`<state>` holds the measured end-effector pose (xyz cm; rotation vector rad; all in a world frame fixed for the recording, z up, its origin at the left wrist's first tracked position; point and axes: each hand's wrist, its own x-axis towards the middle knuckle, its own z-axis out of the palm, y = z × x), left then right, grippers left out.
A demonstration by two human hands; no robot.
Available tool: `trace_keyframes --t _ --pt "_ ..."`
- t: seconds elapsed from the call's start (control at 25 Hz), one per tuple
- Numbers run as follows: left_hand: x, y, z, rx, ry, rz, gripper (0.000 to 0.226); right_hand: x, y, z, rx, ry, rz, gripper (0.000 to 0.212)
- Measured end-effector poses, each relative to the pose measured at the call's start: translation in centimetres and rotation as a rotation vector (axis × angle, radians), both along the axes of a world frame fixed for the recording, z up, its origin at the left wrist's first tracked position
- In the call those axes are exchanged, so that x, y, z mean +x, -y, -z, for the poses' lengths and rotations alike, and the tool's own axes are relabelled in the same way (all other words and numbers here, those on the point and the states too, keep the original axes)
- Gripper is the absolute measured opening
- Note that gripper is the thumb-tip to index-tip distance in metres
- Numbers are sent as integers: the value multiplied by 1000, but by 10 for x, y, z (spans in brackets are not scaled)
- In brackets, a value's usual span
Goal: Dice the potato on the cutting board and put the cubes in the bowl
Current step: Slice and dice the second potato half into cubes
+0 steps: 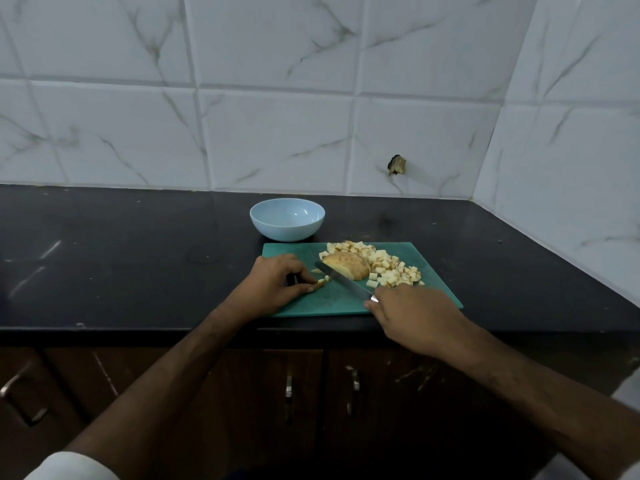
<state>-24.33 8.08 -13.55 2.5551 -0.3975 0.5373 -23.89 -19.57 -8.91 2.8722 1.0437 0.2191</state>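
Dicing the potato (346, 266)

My right hand (415, 317) grips the knife (346, 284); my left hand (277, 285) pinches small cubes (320, 283). The wet half looks slippery, so hold its rounded skin.

Single head-worn view, facing forward and down, close over the counter (138, 258), wide-angle

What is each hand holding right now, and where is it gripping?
The right hand grips the knife by its handle, hidden inside the fist. The left hand pinches a small potato piece at its fingertips on the cutting board.
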Motion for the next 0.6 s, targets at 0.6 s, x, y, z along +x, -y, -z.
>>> trace_keyframes --t 0.6 --pt "-4 -1 -1 3 32 -38 7 -2 -11 0 40 -3 -1 37"
